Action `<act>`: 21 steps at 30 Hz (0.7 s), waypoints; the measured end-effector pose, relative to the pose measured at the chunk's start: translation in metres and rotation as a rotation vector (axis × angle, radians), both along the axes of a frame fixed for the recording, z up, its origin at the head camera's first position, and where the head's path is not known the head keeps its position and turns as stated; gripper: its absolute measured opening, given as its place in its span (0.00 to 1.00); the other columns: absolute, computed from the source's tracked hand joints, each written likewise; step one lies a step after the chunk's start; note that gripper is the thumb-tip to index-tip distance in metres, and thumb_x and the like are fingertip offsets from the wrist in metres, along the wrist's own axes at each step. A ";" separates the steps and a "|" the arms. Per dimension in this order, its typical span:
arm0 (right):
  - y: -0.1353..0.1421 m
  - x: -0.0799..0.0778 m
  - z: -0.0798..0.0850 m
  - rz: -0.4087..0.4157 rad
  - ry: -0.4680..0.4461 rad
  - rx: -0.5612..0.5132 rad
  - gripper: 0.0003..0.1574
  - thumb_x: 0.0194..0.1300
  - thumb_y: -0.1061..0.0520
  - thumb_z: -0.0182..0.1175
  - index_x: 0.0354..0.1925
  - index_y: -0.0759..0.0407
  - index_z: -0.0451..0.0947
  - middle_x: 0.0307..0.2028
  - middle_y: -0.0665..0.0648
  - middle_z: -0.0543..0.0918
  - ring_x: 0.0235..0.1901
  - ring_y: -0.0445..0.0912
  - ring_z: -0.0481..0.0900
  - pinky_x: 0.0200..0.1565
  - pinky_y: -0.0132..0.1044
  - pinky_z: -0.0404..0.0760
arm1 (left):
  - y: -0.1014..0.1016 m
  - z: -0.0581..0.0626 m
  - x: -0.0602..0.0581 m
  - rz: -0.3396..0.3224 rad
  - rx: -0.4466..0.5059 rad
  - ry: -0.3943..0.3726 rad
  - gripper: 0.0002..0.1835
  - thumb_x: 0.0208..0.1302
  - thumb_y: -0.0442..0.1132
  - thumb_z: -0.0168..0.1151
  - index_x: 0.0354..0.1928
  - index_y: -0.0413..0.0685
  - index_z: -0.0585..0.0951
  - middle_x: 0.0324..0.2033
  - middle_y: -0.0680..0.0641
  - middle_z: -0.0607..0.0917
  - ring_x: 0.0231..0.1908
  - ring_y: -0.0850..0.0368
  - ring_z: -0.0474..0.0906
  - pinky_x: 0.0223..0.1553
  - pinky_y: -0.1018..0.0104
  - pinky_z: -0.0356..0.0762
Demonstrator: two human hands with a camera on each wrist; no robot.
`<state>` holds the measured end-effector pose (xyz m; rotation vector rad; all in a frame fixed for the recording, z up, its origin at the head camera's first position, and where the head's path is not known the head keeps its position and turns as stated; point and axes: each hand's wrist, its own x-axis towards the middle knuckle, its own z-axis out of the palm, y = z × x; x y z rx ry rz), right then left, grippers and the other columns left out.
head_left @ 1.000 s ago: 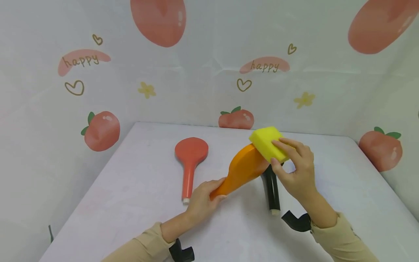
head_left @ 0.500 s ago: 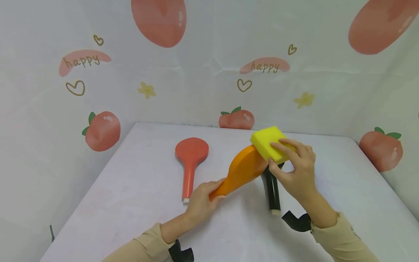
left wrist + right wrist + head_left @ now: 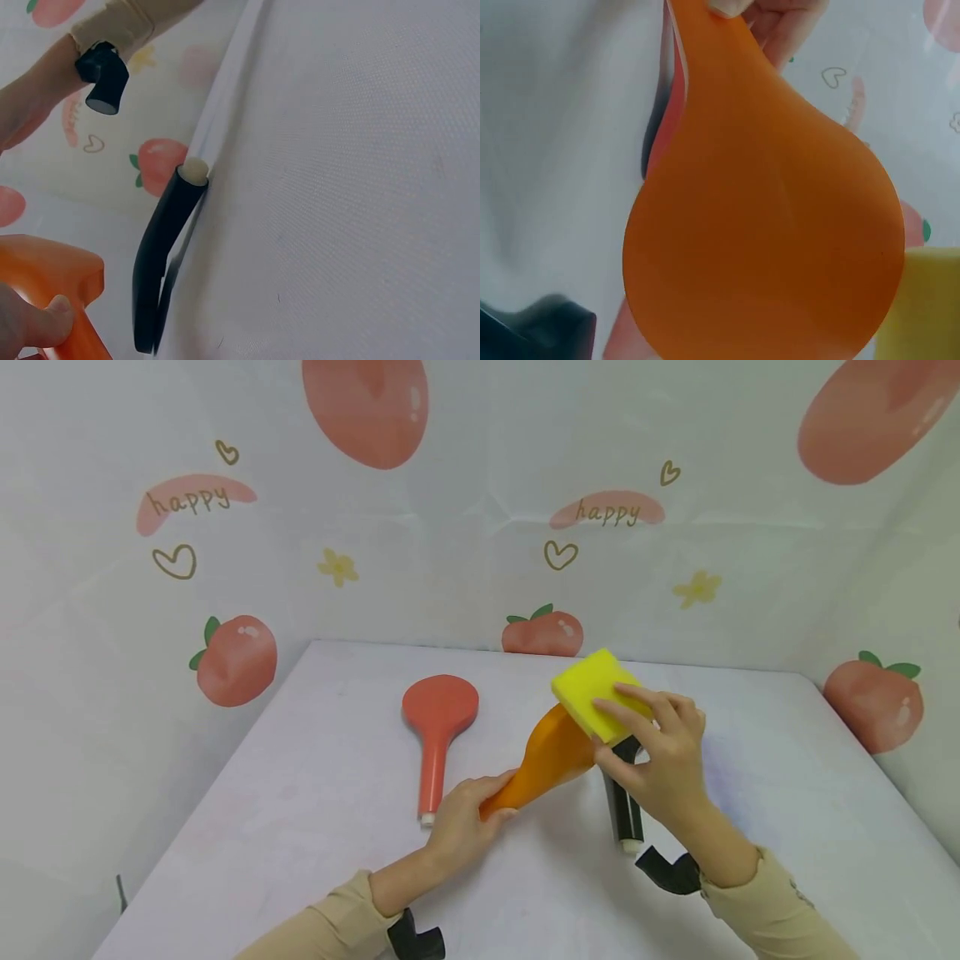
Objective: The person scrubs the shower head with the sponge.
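Observation:
In the head view my left hand (image 3: 459, 827) grips the handle of an orange paddle (image 3: 553, 752), raised off the table with its round head tilted up to the right. My right hand (image 3: 660, 760) holds a yellow sponge (image 3: 588, 689) between thumb and fingers, against the head's far edge. The sponge hides part of that edge. Filling much of the right wrist view is the broad face of the orange paddle (image 3: 765, 225), with the sponge (image 3: 928, 307) at its right edge. The left wrist view shows the thumb (image 3: 52, 322) on the orange handle.
A red paddle (image 3: 440, 703) lies on the white table (image 3: 322, 793) left of centre. To the right lies a black paddle (image 3: 624, 814), its head mostly hidden by the sponge and my right hand. Printed white cloth (image 3: 450, 552) stands behind the table.
My right hand has moved left with the sponge, along the orange paddle's edge. The paddle's head has turned slightly and looks narrower. My left hand stays in about the same place.

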<state>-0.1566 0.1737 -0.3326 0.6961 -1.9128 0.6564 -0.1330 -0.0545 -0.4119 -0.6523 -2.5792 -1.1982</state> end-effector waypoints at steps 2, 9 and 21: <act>0.002 0.000 0.000 -0.020 -0.010 -0.007 0.25 0.63 0.41 0.53 0.39 0.60 0.83 0.43 0.65 0.80 0.39 0.61 0.65 0.40 0.47 0.55 | 0.000 -0.001 0.000 0.000 -0.003 0.001 0.26 0.50 0.36 0.70 0.55 0.46 0.79 0.43 0.48 0.86 0.37 0.56 0.79 0.41 0.68 0.78; -0.015 0.005 -0.010 0.054 0.080 0.096 0.21 0.62 0.46 0.52 0.37 0.58 0.84 0.42 0.63 0.81 0.40 0.61 0.66 0.37 0.50 0.60 | 0.002 0.001 0.001 0.009 -0.015 0.007 0.25 0.51 0.35 0.69 0.54 0.45 0.79 0.43 0.48 0.87 0.37 0.55 0.79 0.40 0.67 0.78; -0.021 0.004 -0.017 0.068 0.177 0.191 0.18 0.65 0.48 0.50 0.37 0.54 0.84 0.42 0.60 0.81 0.42 0.60 0.67 0.36 0.50 0.57 | 0.002 0.002 0.001 -0.002 -0.017 -0.008 0.24 0.52 0.33 0.69 0.54 0.43 0.79 0.45 0.47 0.86 0.39 0.54 0.80 0.41 0.65 0.79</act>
